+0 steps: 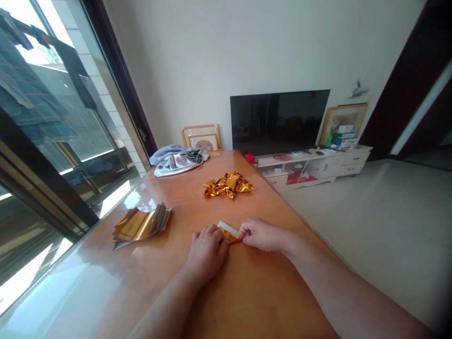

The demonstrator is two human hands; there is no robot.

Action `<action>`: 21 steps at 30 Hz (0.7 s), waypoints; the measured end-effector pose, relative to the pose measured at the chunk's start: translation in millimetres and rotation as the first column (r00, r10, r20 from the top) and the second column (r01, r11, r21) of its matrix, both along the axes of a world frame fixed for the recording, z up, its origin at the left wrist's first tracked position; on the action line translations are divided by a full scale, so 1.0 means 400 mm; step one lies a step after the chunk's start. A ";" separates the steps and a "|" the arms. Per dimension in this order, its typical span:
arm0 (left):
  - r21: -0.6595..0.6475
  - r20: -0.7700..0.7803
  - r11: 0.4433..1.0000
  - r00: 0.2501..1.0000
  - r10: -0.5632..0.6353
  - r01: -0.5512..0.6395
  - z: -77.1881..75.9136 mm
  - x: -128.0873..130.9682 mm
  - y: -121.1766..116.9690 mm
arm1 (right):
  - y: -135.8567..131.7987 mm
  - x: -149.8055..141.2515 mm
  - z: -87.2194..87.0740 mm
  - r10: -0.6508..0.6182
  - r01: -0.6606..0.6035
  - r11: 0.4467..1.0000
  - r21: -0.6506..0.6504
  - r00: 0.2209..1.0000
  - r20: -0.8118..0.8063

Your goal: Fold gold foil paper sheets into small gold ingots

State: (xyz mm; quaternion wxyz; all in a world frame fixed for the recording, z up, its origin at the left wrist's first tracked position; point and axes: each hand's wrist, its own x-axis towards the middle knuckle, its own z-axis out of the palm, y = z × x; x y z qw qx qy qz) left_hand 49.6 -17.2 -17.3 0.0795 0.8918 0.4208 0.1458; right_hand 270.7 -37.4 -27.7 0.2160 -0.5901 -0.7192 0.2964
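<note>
A partly folded sheet of gold foil paper (229, 230), with a whitish strip of its back showing along the far edge, lies on the wooden table (247, 292) between my hands. My left hand (208, 247) rests over its left end, fingers bent and pressing it to the tabletop. At the right end, my right hand (259, 234) pinches the paper's edge between thumb and forefinger. Beyond them is a pile of folded gold foil pieces (229, 184). To the left sits a curved, fanned stack of gold foil sheets (139, 223).
Grey cloth (178, 160) lies bunched at the table's far end, near framed pictures (201, 136). A television (280, 120) stands behind a low white cabinet (326, 165) on the right. Glass sliding doors (52, 117) run along the left side.
</note>
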 end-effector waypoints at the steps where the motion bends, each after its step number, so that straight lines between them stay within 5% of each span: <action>1: -0.009 0.011 1.000 1.000 0.006 -0.006 -0.004 0.001 0.003 | 0.000 -0.001 0.001 -0.003 0.003 1.000 0.001 1.000 0.003; 21: -0.001 0.082 1.000 0.996 0.026 -0.026 -0.033 0.010 0.023 | 0.005 -0.036 0.004 -0.175 0.172 0.985 0.035 0.965 0.195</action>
